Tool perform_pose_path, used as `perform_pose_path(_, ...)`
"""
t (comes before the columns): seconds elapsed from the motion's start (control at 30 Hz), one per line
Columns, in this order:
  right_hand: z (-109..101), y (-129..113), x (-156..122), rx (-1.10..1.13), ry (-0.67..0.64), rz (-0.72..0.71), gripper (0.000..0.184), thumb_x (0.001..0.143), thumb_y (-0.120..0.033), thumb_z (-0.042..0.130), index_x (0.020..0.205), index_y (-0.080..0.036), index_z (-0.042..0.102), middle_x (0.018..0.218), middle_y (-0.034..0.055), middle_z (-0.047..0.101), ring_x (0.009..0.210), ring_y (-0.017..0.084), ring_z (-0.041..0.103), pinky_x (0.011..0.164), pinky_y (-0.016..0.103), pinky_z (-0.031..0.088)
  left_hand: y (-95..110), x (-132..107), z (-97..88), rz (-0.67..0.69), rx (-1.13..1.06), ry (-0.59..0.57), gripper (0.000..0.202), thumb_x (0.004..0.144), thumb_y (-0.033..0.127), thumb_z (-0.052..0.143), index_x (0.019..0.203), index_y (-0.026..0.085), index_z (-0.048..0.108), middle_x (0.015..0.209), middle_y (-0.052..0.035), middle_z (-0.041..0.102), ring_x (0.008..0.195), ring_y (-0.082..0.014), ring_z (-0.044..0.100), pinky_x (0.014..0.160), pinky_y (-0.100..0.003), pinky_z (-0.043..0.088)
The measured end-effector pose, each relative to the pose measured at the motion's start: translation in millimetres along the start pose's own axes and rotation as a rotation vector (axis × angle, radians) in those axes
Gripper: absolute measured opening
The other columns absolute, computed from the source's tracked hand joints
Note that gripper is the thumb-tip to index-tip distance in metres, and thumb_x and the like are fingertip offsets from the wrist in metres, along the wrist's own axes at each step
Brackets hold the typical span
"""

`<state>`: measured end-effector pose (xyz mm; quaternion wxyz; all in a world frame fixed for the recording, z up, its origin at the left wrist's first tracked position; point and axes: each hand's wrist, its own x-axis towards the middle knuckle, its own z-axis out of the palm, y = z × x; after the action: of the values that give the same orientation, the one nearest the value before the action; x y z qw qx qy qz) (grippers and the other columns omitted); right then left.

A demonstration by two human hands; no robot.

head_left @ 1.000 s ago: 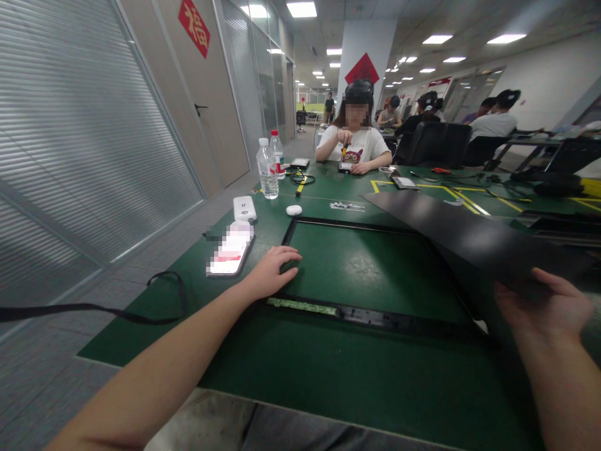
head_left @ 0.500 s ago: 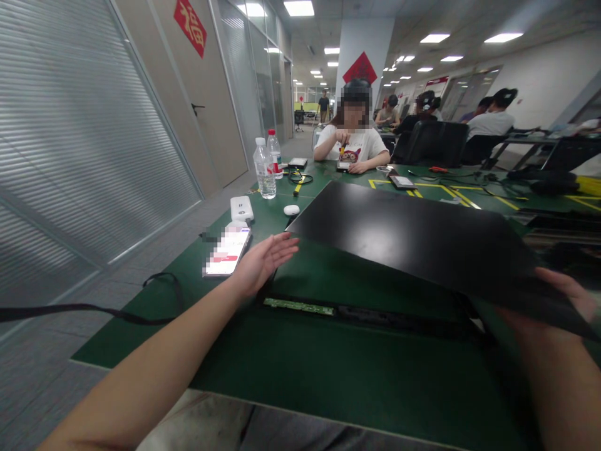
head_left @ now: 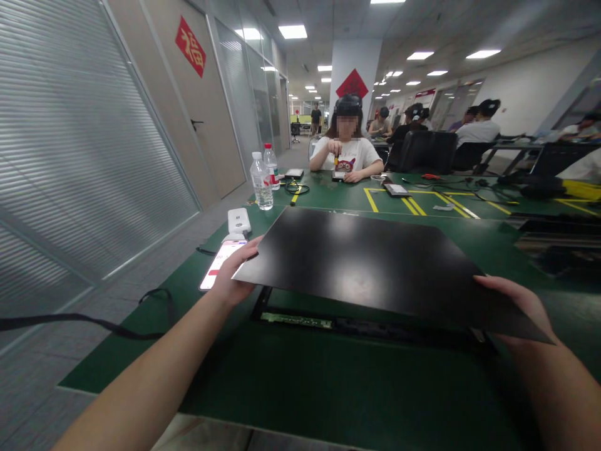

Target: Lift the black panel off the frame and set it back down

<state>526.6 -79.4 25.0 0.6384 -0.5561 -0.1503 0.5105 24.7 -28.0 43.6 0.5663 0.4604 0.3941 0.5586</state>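
Observation:
A thin, stiff black sheet (head_left: 357,263) with a glossy sheen is held up over the table. My left hand (head_left: 237,272) is closed at its left edge, fingers partly hidden behind the sheet. At the right edge, my right hand (head_left: 521,304) grips with the thumb on top and the other fingers underneath. Below the sheet lies a black rectangular frame (head_left: 404,333), largely covered by it. A narrow green circuit board (head_left: 295,321) runs along the left part of the frame's near side. Just beyond my left hand lies a lit phone (head_left: 218,266).
A white power bank (head_left: 239,220) and two water bottles (head_left: 261,181) stand on the left of the green table (head_left: 328,388). Across from me sits a person (head_left: 347,147) working with a screwdriver-like tool. Cables and yellow tape (head_left: 413,205) mark the far side. Dark panels (head_left: 558,244) are stacked right.
My left hand, open and apart from the sheet before, has closed on its left edge. The sheet has come left and nearer, hanging more level over the frame.

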Motion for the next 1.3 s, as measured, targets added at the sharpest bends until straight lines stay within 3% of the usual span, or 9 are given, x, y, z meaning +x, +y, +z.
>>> perform_pose_path(0.1,8,3,-3,-0.107,-0.146,0.118,0.04,0.067,-0.008,0.07,0.104,-0.02,0.078,0.093,0.009,0.084,0.086,0.031,0.082,0.073,0.042,0.07,4,1,-0.2,0.03,-0.048,0.068,0.047,0.073,0.032,0.068,0.115,0.017,0.083,0.107,-0.0072,0.085,0.098,-0.0334,0.079,0.086,-0.042,0.064)
perform_pose_path(0.17,11,6,-1,-0.167,-0.235,0.106,0.043,0.068,-0.008,0.071,0.109,-0.019,0.078,0.099,0.0111,0.084,0.086,0.028,0.082,0.07,0.036,0.068,8,1,1.2,0.038,-0.084,0.084,0.047,0.069,0.03,0.07,0.112,0.017,0.083,0.105,-0.0062,0.085,0.098,-0.0335,0.079,0.088,-0.043,0.064)
perform_pose_path(0.27,13,10,3,-0.269,-0.265,0.035,0.049,0.069,-0.01,0.072,0.117,-0.016,0.075,0.106,0.0135,0.084,0.084,0.023,0.081,0.067,0.03,0.066,13,-1,4.8,0.069,-0.154,0.114,0.046,0.066,0.028,0.071,0.109,0.017,0.084,0.102,-0.0055,0.085,0.098,-0.0328,0.079,0.09,-0.041,0.064)
perform_pose_path(0.53,14,13,2,-0.442,-0.113,-0.108,0.061,0.074,-0.024,0.071,0.135,-0.023,0.065,0.106,0.015,0.084,0.098,0.028,0.082,0.087,0.041,0.067,16,-4,11.4,0.073,-0.239,0.181,0.044,0.059,0.023,0.077,0.101,0.015,0.086,0.102,-0.0072,0.087,0.089,-0.0295,0.079,0.078,-0.034,0.064)
perform_pose_path(0.83,0,9,20,-0.673,-0.002,-0.273,0.06,0.075,-0.037,0.072,0.133,-0.025,0.069,0.101,0.0137,0.084,0.088,0.027,0.078,0.059,0.031,0.054,-5,-5,17.9,0.061,-0.098,0.164,0.05,0.058,0.025,0.081,0.106,0.011,0.086,0.096,-0.0077,0.086,0.083,-0.0272,0.077,0.067,-0.029,0.057)
perform_pose_path(1.03,-4,11,27,-0.72,0.046,-0.336,0.054,0.075,-0.039,0.07,0.127,-0.024,0.072,0.092,0.0121,0.083,0.074,0.024,0.073,0.055,0.03,0.049,-14,-4,16.6,-0.02,-0.053,0.14,0.067,0.057,0.024,0.078,0.122,0.011,0.083,0.098,-0.0082,0.086,0.087,-0.0292,0.077,0.065,-0.029,0.056)
perform_pose_path(1.3,-2,16,23,-0.69,0.137,-0.378,0.049,0.073,-0.041,0.074,0.119,-0.025,0.076,0.082,0.0087,0.08,0.069,0.022,0.068,0.052,0.029,0.044,-19,-6,21.7,-0.072,-0.035,0.155,0.071,0.057,0.025,0.078,0.127,0.012,0.081,0.091,-0.0064,0.085,0.079,-0.0269,0.075,0.063,-0.029,0.054)
